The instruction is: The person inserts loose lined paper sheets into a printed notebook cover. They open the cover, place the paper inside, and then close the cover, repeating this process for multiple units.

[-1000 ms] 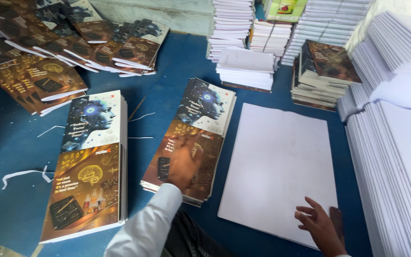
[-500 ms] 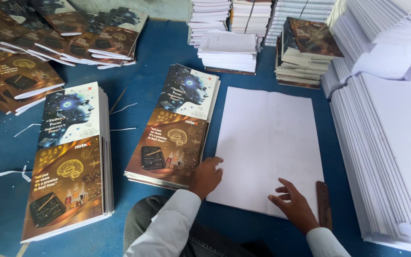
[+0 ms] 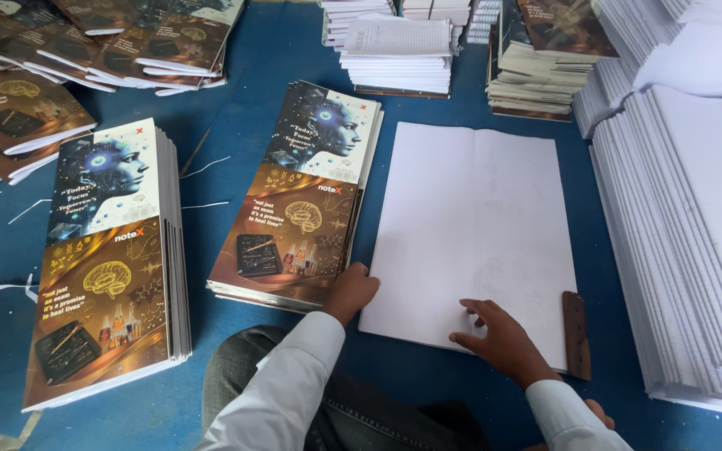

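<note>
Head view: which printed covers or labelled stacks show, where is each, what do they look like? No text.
Middle cover stack: by the left hand; tall, blue face above, brown brain art below.
Left cover stack: same design, thicker.
Fanned covers: top left, brown.
Blank sheets: centre, white, under the right hand.
Covered pile: top right, brown.

Soft, even light is filling the whole picture, and it is bright enough to see everything well. It is probably coming from above, since the shadows are staying small and faint. A thin shadow is sitting under the right hand (image 3: 501, 338) on the white paper sheets (image 3: 478, 225). The shiny book covers (image 3: 298, 192) are showing a little glare. The far top edge is looking slightly blurry, and the corners are bending a bit.
</note>
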